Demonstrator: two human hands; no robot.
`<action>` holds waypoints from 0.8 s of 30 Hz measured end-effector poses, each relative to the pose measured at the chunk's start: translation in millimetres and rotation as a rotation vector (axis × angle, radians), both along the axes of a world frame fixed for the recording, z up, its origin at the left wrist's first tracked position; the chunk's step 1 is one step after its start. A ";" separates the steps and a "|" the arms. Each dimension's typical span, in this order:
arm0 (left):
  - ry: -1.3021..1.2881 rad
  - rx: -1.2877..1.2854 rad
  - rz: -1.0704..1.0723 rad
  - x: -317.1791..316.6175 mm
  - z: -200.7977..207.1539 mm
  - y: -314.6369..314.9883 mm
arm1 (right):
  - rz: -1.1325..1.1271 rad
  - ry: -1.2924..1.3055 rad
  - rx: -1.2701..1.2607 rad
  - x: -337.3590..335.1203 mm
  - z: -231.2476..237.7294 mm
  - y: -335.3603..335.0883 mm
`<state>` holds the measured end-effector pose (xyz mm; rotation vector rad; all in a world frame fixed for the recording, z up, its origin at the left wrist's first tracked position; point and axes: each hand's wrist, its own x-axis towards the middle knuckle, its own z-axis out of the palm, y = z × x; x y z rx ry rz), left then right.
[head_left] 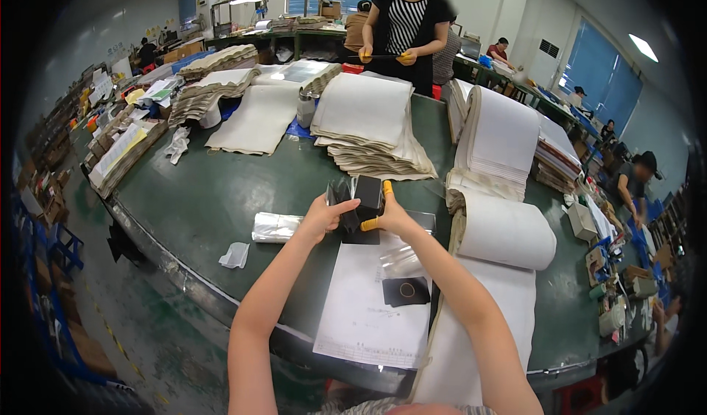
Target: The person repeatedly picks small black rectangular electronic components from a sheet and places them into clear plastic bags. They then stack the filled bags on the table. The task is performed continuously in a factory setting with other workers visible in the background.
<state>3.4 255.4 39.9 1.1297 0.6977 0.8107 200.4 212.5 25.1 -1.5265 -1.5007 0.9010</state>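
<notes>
Just above the table's middle, my left hand (322,217) grips several thin, dark cards (340,197), fanned apart, with its index finger reaching across them. Yellow finger covers show on my right hand (395,216), whose fingers close around a stack of black cards (369,192) right beside them. Below my hands a printed white sheet (361,297) lies flat. On that sheet rests a single black card (406,291) with a thin gold ring on it. Clear plastic film (401,262) lies close to my right forearm, and a bundle of clear plastic sleeves (277,227) sits left of my left hand.
Thick stacks of off-white sheets (364,109) stand at the far side, with more curled stacks (504,231) on the right. A crumpled plastic scrap (235,255) lies near the green table's (191,216) front edge. Across the table stands another person (406,25) holding a dark flat piece.
</notes>
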 end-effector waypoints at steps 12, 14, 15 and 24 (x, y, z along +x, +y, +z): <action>-0.013 0.064 -0.001 -0.8 6.8 -8.9 | -0.074 -0.427 0.060 -2.5 -4.3 12.2; 0.019 0.117 0.009 0.3 8.7 -12.3 | -0.079 -0.494 0.020 -3.3 -1.7 10.1; 0.034 0.144 0.015 0.5 10.4 -13.6 | -0.064 -0.537 -0.014 0.4 4.9 12.9; 0.098 0.353 -0.174 -53.2 19.5 -54.1 | 0.026 -0.286 0.495 -21.1 47.4 -78.8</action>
